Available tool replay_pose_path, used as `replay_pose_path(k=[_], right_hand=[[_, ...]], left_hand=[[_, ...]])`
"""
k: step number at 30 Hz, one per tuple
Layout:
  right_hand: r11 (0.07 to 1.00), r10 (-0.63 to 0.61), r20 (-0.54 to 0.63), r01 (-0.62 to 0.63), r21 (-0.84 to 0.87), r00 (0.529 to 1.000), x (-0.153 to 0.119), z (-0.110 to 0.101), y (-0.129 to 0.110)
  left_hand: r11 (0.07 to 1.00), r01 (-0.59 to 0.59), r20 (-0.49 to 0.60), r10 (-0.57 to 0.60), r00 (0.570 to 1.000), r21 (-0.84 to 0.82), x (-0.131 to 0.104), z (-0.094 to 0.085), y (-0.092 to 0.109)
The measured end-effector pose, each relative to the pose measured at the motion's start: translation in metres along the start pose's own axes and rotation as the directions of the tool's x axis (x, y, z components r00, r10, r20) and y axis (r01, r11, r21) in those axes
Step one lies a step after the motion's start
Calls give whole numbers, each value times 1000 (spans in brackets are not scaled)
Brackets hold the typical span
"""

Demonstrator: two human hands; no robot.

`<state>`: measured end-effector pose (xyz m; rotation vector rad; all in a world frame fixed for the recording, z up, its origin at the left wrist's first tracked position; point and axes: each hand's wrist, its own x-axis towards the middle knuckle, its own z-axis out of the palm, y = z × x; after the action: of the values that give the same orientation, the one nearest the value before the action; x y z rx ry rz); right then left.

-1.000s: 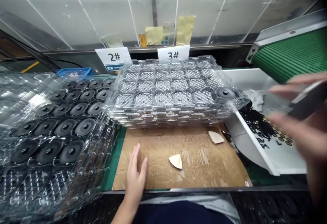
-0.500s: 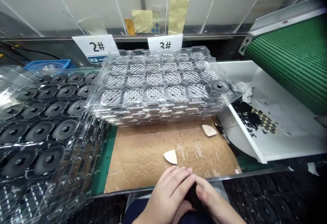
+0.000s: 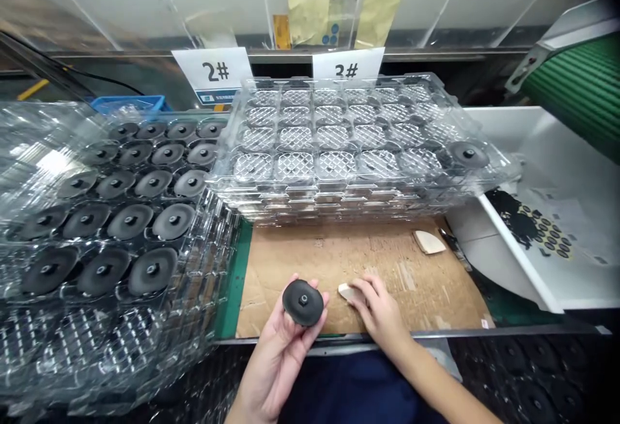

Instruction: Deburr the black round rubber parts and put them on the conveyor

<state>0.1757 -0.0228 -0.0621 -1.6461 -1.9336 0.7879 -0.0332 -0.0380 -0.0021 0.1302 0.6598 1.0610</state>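
My left hand (image 3: 285, 346), near the front edge of the cardboard, holds a black round disc (image 3: 310, 311) with a small metal stud at its centre, stud side up. To its right, the fingers of my right hand (image 3: 380, 314) are closed on a white wedge-shaped sponge (image 3: 345, 291) at the cardboard surface; its far part is hidden under the fingers. A second cream wedge sponge (image 3: 429, 242) lies on the cardboard (image 3: 290, 256) farther back on the right.
Behind the cardboard stands a stack of clear plastic trays (image 3: 339, 182), one black disc (image 3: 467, 154) in its top right corner. Left are trays with several black discs (image 3: 128, 221). At right are a white bin (image 3: 523, 259) holding black ring stickers and a green conveyor (image 3: 581, 88).
My hands were together at the table edge and have moved apart. The left now shows the black disc face up; the right has taken hold of the nearer sponge. The view shifted leftward.
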Motion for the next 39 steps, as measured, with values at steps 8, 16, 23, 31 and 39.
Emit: replay_pose_path(k=[8, 16, 23, 31, 39], right_hand=[[988, -63, 1, 62, 138, 998, 31, -39, -70], [939, -313, 337, 238, 248, 888, 36, -70, -154], [903, -324, 209, 237, 358, 923, 26, -72, -150], [915, -317, 35, 296, 274, 948, 23, -79, -146], [977, -199, 135, 185, 111, 971, -6, -127, -121]], left_hand=[[982, 72, -75, -86, 994, -174, 2, 12, 5], [999, 13, -133, -9, 991, 35, -6, 26, -2], [996, 7, -189, 9, 982, 86, -12, 38, 2], [989, 38, -161, -14, 987, 145, -12, 56, -4], [990, 103, -118, -91, 989, 101, -16, 77, -12]])
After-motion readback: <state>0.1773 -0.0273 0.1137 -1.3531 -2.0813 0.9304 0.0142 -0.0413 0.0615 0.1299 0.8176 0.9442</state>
